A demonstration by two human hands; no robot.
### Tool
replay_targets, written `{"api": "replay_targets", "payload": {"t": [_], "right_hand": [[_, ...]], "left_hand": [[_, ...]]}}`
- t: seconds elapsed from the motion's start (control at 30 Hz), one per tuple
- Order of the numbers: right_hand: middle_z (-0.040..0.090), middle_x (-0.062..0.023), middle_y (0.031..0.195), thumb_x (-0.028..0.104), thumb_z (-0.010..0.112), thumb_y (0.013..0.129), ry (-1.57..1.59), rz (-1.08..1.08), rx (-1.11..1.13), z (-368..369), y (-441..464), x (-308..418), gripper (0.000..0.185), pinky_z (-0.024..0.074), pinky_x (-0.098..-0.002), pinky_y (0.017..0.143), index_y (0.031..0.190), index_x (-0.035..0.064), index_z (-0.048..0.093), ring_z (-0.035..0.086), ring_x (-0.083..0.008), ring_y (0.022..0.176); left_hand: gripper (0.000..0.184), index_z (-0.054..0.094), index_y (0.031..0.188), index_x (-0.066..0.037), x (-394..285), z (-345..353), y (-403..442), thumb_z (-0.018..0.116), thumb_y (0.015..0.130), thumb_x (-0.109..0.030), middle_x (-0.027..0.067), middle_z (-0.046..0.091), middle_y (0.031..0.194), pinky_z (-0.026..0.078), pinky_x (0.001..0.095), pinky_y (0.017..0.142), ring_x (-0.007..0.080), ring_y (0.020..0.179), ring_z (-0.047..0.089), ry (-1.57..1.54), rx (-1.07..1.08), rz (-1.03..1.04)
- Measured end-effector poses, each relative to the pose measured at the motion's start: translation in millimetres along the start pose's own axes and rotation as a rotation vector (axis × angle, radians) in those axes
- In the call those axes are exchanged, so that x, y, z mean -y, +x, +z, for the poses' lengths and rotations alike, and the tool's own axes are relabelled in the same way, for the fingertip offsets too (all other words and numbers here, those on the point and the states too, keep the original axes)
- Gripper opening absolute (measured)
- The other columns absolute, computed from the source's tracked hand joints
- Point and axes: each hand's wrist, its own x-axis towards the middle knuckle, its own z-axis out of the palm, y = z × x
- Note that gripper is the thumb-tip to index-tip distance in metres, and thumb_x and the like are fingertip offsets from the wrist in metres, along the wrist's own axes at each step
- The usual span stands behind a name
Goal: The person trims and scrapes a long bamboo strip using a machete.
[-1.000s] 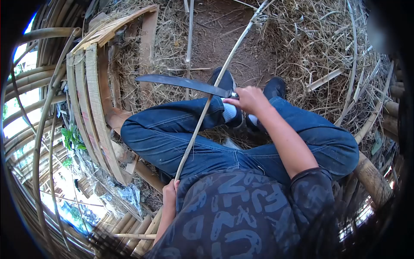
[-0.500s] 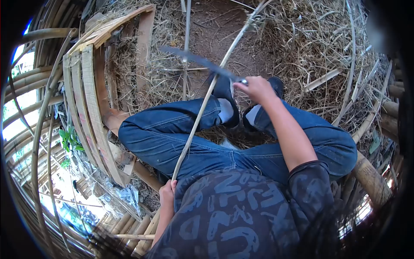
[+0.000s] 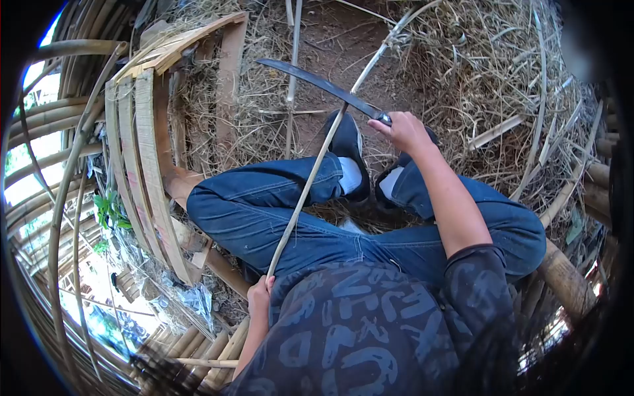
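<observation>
A long thin bamboo strip [image 3: 300, 202] runs from beside my left hip, across my lap and up past my shoes. My left hand [image 3: 260, 294] is closed round its near end. In my right hand [image 3: 404, 132] is the handle of a dark, curved machete [image 3: 316, 80]. Its blade points to the left and crosses the strip just beyond my shoes, seeming to touch it there. The far end of the strip bends to the right over the shavings. Part of the machete's handle is hidden by my fingers.
I sit with bent legs in jeans [image 3: 261, 218]. A wooden slatted crate [image 3: 146, 152] stands on the left. Heaped bamboo shavings [image 3: 462, 59] cover the ground at right, with a split piece [image 3: 496, 132] on them. Bamboo poles [image 3: 566, 277] surround me.
The machete's blade has turned slightly and shows sharply now instead of blurred; my right hand is a little farther right. My left hand keeps its hold on the strip. The view has shifted slightly.
</observation>
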Motion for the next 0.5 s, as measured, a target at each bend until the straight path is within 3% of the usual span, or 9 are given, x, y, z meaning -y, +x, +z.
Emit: {"api": "replay_targets", "payload": {"t": [0.17,0.23,0.37,0.5], "right_hand": [[0.068,-0.0221,0.079,0.073,0.05,0.083,0.002,-0.061,0.021,7.3,-12.4,21.6,0.074,0.0531,-0.0499,0.071,0.078,0.0013,0.068,0.067,-0.0401,0.08],[0.068,-0.0214,0.079,0.074,0.049,0.082,-0.157,-0.171,0.091,1.2,-9.6,22.0,0.073,0.0535,-0.0494,0.071,0.079,0.0034,0.068,0.067,-0.0387,0.079],[0.068,-0.0215,0.08,0.073,0.05,0.083,-0.044,0.011,0.033,-10.5,14.1,-14.4,0.071,0.0536,-0.0485,0.072,0.08,0.0044,0.069,0.067,-0.039,0.081],[0.068,-0.0226,0.081,0.071,0.05,0.084,-0.097,-0.028,-0.061,-7.5,7.4,1.2,0.071,0.0534,-0.0484,0.073,0.081,0.0034,0.068,0.067,-0.04,0.082]], "left_hand": [[0.035,0.058,0.076,-0.004,17.7,10.9,-1.1,0.055,0.097,-0.033,0.0219,0.055,0.061,0.043,0.0486,0.053,0.0429,0.059,0.057,-0.002,0.066,-0.031],[0.035,0.058,0.076,-0.004,7.0,3.8,0.9,0.055,0.097,-0.032,0.0216,0.055,0.061,0.043,0.0485,0.053,0.0427,0.059,0.057,-0.009,0.066,-0.029],[0.033,0.059,0.077,-0.005,1.9,0.5,2.3,0.055,0.096,-0.031,0.021,0.056,0.06,0.043,0.048,0.053,0.0422,0.059,0.057,-0.049,0.036,-0.012],[0.034,0.059,0.077,-0.004,10.7,9.5,3.3,0.055,0.096,-0.032,0.0213,0.055,0.06,0.043,0.0476,0.053,0.0423,0.059,0.058,-0.032,0.012,0.003]]}}
